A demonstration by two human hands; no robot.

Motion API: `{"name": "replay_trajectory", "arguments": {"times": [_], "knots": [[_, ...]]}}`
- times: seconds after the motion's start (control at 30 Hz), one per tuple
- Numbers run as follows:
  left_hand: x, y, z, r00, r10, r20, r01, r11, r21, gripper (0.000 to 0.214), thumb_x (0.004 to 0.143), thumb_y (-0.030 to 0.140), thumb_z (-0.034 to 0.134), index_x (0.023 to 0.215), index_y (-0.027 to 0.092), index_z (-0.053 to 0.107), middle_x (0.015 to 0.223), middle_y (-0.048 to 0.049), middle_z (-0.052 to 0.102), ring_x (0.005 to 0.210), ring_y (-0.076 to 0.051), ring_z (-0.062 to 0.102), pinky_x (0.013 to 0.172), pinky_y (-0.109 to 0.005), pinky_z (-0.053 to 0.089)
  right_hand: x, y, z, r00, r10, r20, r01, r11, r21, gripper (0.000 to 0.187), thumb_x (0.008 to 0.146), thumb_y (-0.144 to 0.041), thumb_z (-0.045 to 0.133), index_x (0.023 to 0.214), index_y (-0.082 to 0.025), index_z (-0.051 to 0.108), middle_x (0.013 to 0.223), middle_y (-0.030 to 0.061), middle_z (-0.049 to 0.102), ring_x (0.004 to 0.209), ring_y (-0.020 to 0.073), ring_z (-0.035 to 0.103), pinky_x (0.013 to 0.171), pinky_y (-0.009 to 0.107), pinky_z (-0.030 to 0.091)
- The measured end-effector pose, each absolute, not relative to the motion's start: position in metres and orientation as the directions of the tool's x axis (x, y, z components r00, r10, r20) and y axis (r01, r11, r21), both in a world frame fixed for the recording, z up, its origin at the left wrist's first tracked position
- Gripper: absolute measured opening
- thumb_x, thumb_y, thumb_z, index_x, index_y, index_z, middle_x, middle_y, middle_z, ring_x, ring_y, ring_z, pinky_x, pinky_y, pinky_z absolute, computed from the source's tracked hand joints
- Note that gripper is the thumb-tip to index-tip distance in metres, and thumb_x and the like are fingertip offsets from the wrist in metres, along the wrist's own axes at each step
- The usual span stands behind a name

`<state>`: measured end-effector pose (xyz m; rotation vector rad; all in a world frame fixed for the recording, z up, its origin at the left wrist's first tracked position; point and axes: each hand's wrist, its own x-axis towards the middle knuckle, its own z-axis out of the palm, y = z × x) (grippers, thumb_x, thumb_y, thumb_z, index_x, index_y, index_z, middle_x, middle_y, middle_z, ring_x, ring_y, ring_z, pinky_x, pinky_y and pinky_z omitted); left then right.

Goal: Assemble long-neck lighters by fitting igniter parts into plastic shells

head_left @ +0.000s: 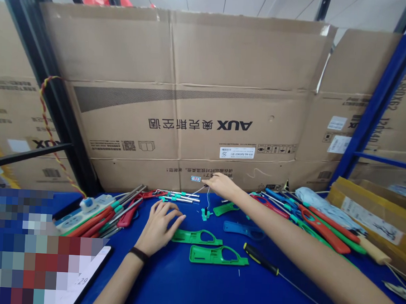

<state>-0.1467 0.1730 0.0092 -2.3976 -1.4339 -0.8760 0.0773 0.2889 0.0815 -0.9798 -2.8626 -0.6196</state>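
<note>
My right hand [218, 184] reaches across to the back of the table, its fingers pinched at the top of a thin white wire [208, 198]. The wire runs down to a small black and green part [205, 213] on the table. My left hand [161, 224] is open, fingers spread and curved, by the left end of a green plastic lighter shell half [196, 236]. A second green shell half [218, 255] lies nearer to me. Behind my right forearm are a blue shell half [243, 230] and another green piece [225, 209], partly hidden.
A screwdriver [262, 259] with a yellow and black handle lies right of centre. Metal tubes [183, 196] lie at the back. Lighters surround a power strip [80, 213] on the left; more lighters [324, 231] and a cardboard box [373, 215] are at right. Cardboard [205, 111] walls the back.
</note>
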Motion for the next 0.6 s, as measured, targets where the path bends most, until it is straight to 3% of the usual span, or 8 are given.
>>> {"name": "replay_trajectory", "arguments": {"times": [0.13,0.33,0.5,0.6], "knots": [[-0.140,0.171,0.010,0.324,0.729,0.602,0.839,-0.515,0.172,0.020,0.090,0.036,0.050,0.102,0.024,0.060,0.100,-0.0041,0.063,0.100,-0.023,0.055,0.099,-0.048,0.030,0.080,0.262,0.107,-0.778,0.571,0.263,0.629,0.706,0.326,0.041,0.090,-0.006,0.042,0.129,-0.019,0.049,0.108,0.0105,0.068,0.098,0.0198,0.063,0.081,0.031,0.042],[-0.116,0.164,0.005,0.306,0.749,0.587,0.740,-0.575,0.349,0.038,0.083,0.043,0.059,0.115,0.024,0.052,0.110,-0.0042,0.064,0.108,-0.024,0.053,0.103,-0.049,0.029,0.076,0.201,0.119,-0.698,0.652,0.296,0.711,0.677,0.188,0.039,0.089,-0.011,0.039,0.127,-0.016,0.047,0.110,0.0099,0.067,0.089,0.0213,0.065,0.065,0.028,0.043],[-0.102,0.159,0.000,0.381,0.750,0.540,0.674,-0.626,0.393,0.012,0.085,0.033,0.056,0.092,0.024,0.060,0.090,0.0019,0.069,0.088,-0.017,0.062,0.107,-0.049,0.024,0.077,0.167,0.103,-0.628,0.732,0.265,0.745,0.663,-0.065,0.037,0.085,-0.015,0.041,0.121,-0.012,0.047,0.107,0.0136,0.066,0.092,0.0248,0.064,0.072,0.032,0.044],[-0.102,0.161,-0.001,0.380,0.756,0.533,0.670,-0.622,0.405,0.012,0.088,0.026,0.050,0.081,0.023,0.059,0.078,0.0049,0.067,0.074,-0.013,0.061,0.106,-0.047,0.027,0.087,0.160,0.086,-0.571,0.778,0.263,0.756,0.623,-0.201,0.036,0.085,-0.023,0.046,0.121,-0.015,0.044,0.102,0.0114,0.066,0.090,0.0249,0.064,0.071,0.032,0.044]]}}
